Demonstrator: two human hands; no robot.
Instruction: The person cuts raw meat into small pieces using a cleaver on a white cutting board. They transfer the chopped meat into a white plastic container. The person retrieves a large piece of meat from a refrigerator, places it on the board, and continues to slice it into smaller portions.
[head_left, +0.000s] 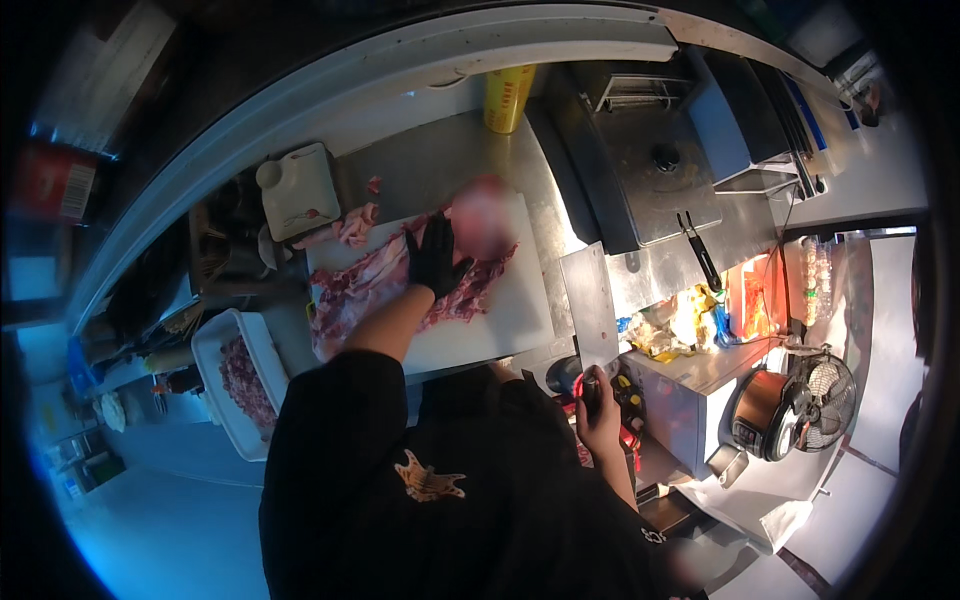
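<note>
My left hand (435, 259), in a black glove, lies spread on a large slab of raw meat (360, 289). The slab rests on a white cutting board (517, 322), and a blurred round patch hides its upper right part. My right hand (602, 416), ungloved, grips the dark handle of a broad-bladed cleaver (590, 304), raised blade-up to the right of the board. Pale trimmings of meat or fat (352, 227) lie at the board's upper left edge.
A white tub (268, 356) of cut meat stands left of the board. Beyond are a white square dish (300, 193) and a yellow roll (510, 97). At right are a lidded steel fryer or cooker (660, 172), a black-handled utensil (703, 259), a multicooker (765, 412) and a fan (829, 401).
</note>
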